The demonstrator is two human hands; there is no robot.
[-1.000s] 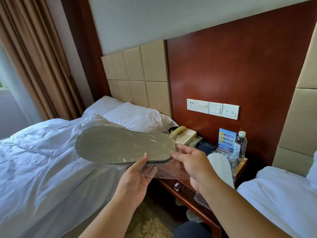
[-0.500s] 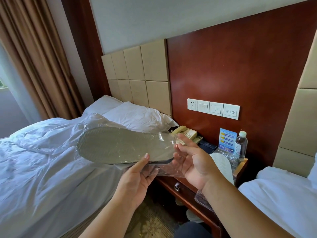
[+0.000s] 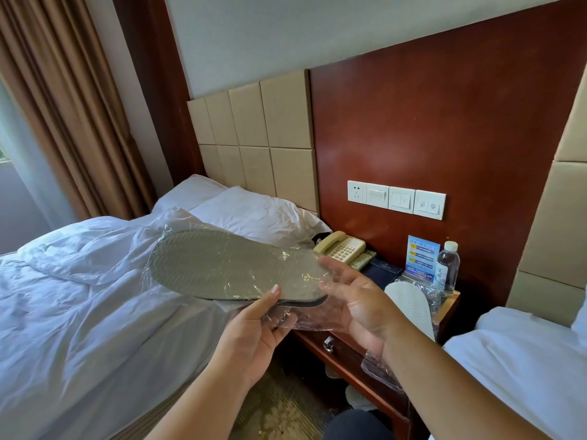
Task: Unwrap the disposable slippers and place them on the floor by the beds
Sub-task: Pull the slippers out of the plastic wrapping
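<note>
I have the wrapped pair of slippers (image 3: pixel 235 265) up in the air over the edge of the left bed (image 3: pixel 79 296), grey sole facing me, still sealed in clear plastic wrap (image 3: pixel 305 319). My left hand (image 3: pixel 254 331) pinches the heel end, thumb on the sole and fingers underneath among the loose film. My right hand (image 3: pixel 359 300) is spread and released, fingertips just at the heel end of the package — not gripping anything.

I judge the pair very light and floppy, a thin foam sole that will bend if held by one end only. The film looks slick and crinkly, so it may slide. I would take the slack plastic bunched past the heel and tear there, keeping the left pinch on the sole itself.

A second wrapped pair (image 3: pixel 409 306) lies on the nightstand (image 3: pixel 451 300).
</note>
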